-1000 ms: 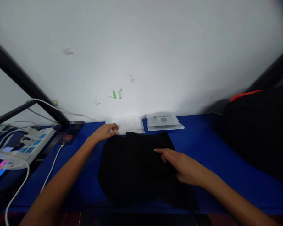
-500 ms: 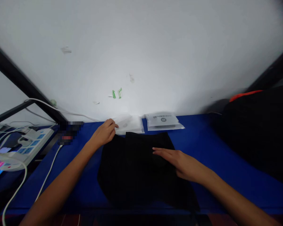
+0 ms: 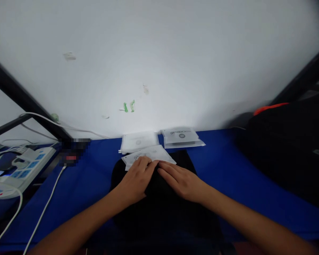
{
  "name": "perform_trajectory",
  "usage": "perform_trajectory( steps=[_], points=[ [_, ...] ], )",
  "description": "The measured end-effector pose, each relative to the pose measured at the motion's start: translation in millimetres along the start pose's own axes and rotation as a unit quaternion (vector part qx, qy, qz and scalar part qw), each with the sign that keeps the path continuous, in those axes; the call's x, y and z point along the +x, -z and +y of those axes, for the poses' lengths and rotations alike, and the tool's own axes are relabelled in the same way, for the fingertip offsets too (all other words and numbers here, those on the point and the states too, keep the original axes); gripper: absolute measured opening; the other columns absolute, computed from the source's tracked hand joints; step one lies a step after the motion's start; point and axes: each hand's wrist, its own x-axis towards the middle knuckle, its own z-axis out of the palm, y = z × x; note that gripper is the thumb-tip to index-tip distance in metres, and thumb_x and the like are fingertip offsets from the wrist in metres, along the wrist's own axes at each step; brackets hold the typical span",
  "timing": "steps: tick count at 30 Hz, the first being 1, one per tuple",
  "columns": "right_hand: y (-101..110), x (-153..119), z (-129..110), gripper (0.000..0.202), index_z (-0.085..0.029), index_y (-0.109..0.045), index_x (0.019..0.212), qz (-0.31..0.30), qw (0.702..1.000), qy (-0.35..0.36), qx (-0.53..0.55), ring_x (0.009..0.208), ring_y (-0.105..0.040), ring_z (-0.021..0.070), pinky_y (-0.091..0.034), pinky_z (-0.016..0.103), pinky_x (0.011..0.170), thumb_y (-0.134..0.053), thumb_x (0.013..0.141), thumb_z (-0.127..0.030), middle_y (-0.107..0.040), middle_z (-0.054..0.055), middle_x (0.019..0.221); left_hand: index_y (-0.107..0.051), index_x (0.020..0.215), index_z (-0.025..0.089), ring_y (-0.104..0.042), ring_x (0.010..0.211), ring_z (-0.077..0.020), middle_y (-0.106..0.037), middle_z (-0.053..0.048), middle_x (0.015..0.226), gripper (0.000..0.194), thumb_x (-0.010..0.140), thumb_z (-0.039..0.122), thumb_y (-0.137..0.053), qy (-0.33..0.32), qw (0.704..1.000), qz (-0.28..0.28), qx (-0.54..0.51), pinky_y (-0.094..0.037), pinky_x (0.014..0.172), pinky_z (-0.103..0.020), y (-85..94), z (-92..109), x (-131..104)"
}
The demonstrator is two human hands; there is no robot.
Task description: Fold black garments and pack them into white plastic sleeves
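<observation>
A translucent white zip bag point(image 3: 155, 152) with dark printing lies tilted over the far part of a black cloth item point(image 3: 186, 219). My left hand point(image 3: 138, 177) is closed on the near edge of this bag, thumb and fingers together. Close against it, my right hand point(image 3: 182, 182) has its fingers pressed together at the same edge, near the bag's right corner. The fingertips of both hands nearly meet there. What the bag contains cannot be made out. Folds in the black cloth below the hands are too dark to tell.
Two more translucent zip bags, a left one point(image 3: 139, 140) and a right one point(image 3: 182, 136), lie by the wall on the blue surface point(image 3: 215, 152). A large black item with an orange edge point(image 3: 281, 152) stands right. A power strip point(image 3: 29, 166) and white cables are left.
My left hand has come back from the far left bag with a zip bag, now over the black cloth. My right hand has moved left to its near edge. The view has shifted slightly.
</observation>
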Motion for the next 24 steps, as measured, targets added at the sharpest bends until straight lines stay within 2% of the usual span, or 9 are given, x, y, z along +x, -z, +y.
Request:
perform_trajectory(
  steps=[3, 6, 10, 13, 17, 20, 24],
  points=[
    [-7, 2, -4, 0.033, 0.001, -0.052, 0.121, -0.028, 0.999, -0.037, -0.023, 0.110, -0.064, 0.0269, -0.057, 0.039, 0.090, -0.035, 0.094, -0.005, -0.064, 0.025, 0.114, -0.034, 0.139, 0.019, -0.051, 0.105, -0.0286, -0.050, -0.012, 0.116, 0.081, 0.064, 0.002, -0.060, 0.079, 0.994, -0.047, 0.063, -0.049, 0.091, -0.045, -6.2, 5, 3],
    [-15, 5, -7, 0.034, 0.003, -0.052, 0.120, -0.063, 0.994, -0.068, -0.050, 0.102, -0.066, 0.0263, -0.058, 0.037, 0.087, -0.034, 0.092, -0.003, -0.065, 0.025, 0.109, -0.033, 0.141, 0.025, -0.054, 0.106, -0.0275, -0.052, -0.010, 0.127, 0.082, 0.066, 0.004, -0.059, 0.123, 0.983, -0.084, 0.109, -0.052, 0.085, -0.040, -8.5, 9, 5],
    [-22, 6, -10, 0.036, 0.000, -0.051, 0.124, -0.102, 0.986, -0.115, -0.069, 0.100, -0.066, 0.0262, -0.058, 0.036, 0.085, -0.035, 0.091, -0.002, -0.066, 0.022, 0.107, -0.034, 0.143, 0.024, -0.056, 0.110, -0.0294, -0.045, -0.011, 0.145, 0.079, 0.069, 0.008, -0.057, 0.111, 0.982, -0.078, 0.131, -0.056, 0.075, -0.037, -9.6, 9, 4],
    [-23, 7, -11, 0.041, -0.004, -0.048, 0.128, -0.133, 0.979, -0.151, -0.040, 0.102, -0.065, 0.0270, -0.058, 0.038, 0.084, -0.038, 0.088, -0.002, -0.064, 0.022, 0.111, -0.035, 0.144, 0.021, -0.059, 0.107, -0.0304, -0.044, -0.011, 0.148, 0.078, 0.069, 0.009, -0.056, 0.092, 0.986, -0.063, 0.122, -0.057, 0.067, -0.035, -10.7, 6, 4],
    [-21, 5, -6, 0.061, -0.003, -0.044, 0.131, -0.194, 0.965, -0.173, 0.040, 0.111, -0.061, 0.0296, -0.054, 0.041, 0.092, -0.052, 0.070, -0.003, -0.060, 0.023, 0.123, -0.035, 0.144, 0.017, -0.061, 0.107, -0.0301, -0.044, -0.012, 0.149, 0.077, 0.070, 0.009, -0.054, 0.077, 0.989, -0.078, 0.103, -0.057, 0.066, -0.035, -12.4, 3, 6],
    [-21, -4, 2, 0.066, -0.004, -0.041, 0.133, -0.172, 0.970, -0.145, 0.087, 0.117, -0.058, 0.0294, -0.052, 0.040, 0.095, -0.054, 0.068, -0.007, -0.057, 0.023, 0.130, -0.037, 0.143, 0.015, -0.063, 0.108, -0.0292, -0.047, -0.013, 0.146, 0.075, 0.070, 0.011, -0.053, 0.070, 0.990, -0.085, 0.087, -0.057, 0.074, -0.037, -11.6, 1, 9],
    [-23, -14, 10, 0.040, -0.006, -0.049, 0.123, -0.095, 0.989, -0.095, 0.055, 0.105, -0.065, 0.0267, -0.057, 0.038, 0.085, -0.045, 0.083, -0.011, -0.063, 0.021, 0.119, -0.039, 0.143, 0.017, -0.067, 0.101, -0.0266, -0.051, -0.011, 0.143, 0.070, 0.074, 0.014, -0.052, 0.063, 0.993, -0.065, 0.080, -0.057, 0.073, -0.035, -8.3, 4, 10]
  ],
)
